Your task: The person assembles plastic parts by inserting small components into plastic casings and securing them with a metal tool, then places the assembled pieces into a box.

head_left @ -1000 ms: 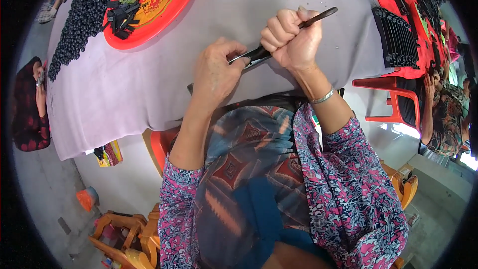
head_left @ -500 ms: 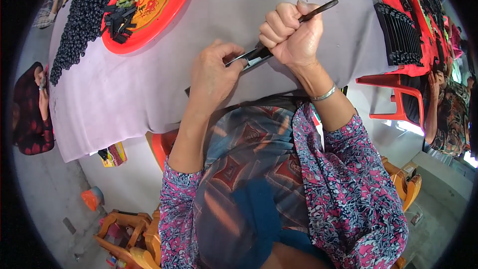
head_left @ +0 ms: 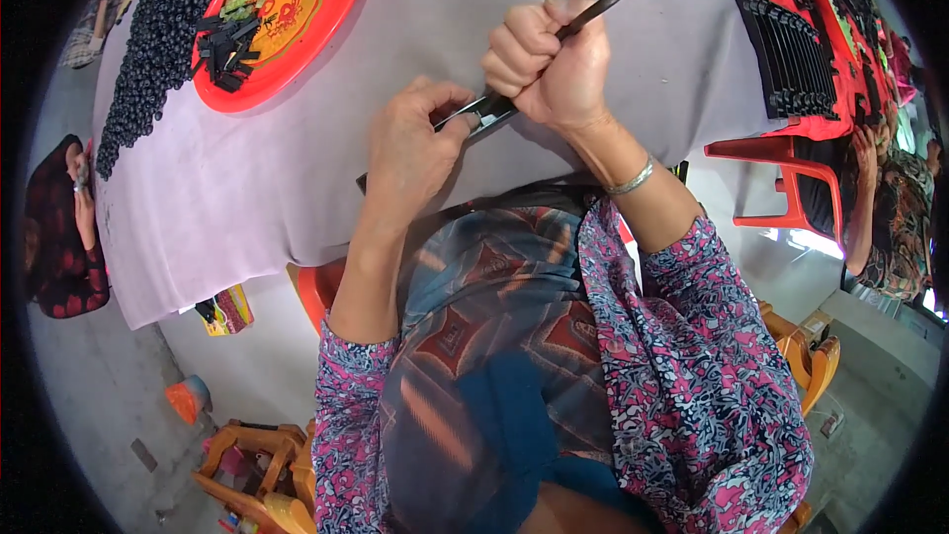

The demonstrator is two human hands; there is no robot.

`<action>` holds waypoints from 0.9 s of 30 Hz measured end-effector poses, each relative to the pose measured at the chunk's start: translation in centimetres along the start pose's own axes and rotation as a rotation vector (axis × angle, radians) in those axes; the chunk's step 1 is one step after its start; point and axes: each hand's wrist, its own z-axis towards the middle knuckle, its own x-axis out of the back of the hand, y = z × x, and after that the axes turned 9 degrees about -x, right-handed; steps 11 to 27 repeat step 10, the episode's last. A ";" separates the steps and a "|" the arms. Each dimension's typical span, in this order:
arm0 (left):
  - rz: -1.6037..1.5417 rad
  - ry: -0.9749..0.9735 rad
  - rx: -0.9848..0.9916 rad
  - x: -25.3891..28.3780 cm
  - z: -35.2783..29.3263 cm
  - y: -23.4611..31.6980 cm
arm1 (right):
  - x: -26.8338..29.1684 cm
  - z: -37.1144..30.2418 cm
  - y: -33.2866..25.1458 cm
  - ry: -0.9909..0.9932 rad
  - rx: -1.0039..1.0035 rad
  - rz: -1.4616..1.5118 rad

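Observation:
My right hand (head_left: 554, 69) is wrapped in a fist around a dark, slim-handled tool (head_left: 611, 2), whose end sticks out past the thumb toward the upper right. Below the fist lies a long black strip-shaped part (head_left: 502, 117), with a small pale or shiny piece on it near the fingertips. My left hand (head_left: 407, 148) is closed over this part, thumb and forefinger pinched on it close to the right fist. The strip's far-left end shows past the left wrist. Where the tool meets the part is hidden by my fingers.
A red plate (head_left: 341, 0) at the upper left holds small black pieces (head_left: 229, 47) and greenish clear ones. Many black beads (head_left: 148, 59) are heaped beside it on the grey cloth. At the right are a stack of black parts (head_left: 786, 54), a red stool (head_left: 796, 178) and other people.
The whole view has shifted slightly, with hands and plate both a little farther left. The grips on the tool and the black part look the same.

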 end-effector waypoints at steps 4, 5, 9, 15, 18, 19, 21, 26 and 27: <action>-0.011 0.001 0.001 -0.1 0.0 0.1 | -0.1 -0.2 -0.3 -0.067 0.021 -0.120; -0.011 0.003 0.001 0.0 0.0 0.0 | -0.2 -0.1 -0.4 -0.038 0.012 -0.101; -0.003 -0.007 0.022 -0.1 -0.1 -0.3 | -0.1 -0.2 -0.7 -0.094 -0.001 -0.105; 0.005 -0.002 0.027 0.0 0.0 -0.1 | 0.0 -0.1 -1.2 -0.162 -0.004 -0.097; 0.005 -0.002 0.027 0.0 0.0 -0.1 | 0.0 -0.1 -1.2 -0.162 -0.004 -0.097; 0.005 -0.002 0.027 0.0 0.0 -0.1 | 0.0 -0.1 -1.2 -0.162 -0.004 -0.097; 0.005 -0.002 0.027 0.0 0.0 -0.1 | 0.0 -0.1 -1.2 -0.162 -0.004 -0.097; 0.005 -0.002 0.027 0.0 0.0 -0.1 | 0.0 -0.1 -1.2 -0.162 -0.004 -0.097; 0.005 -0.002 0.027 0.0 0.0 -0.1 | 0.0 -0.1 -1.2 -0.162 -0.004 -0.097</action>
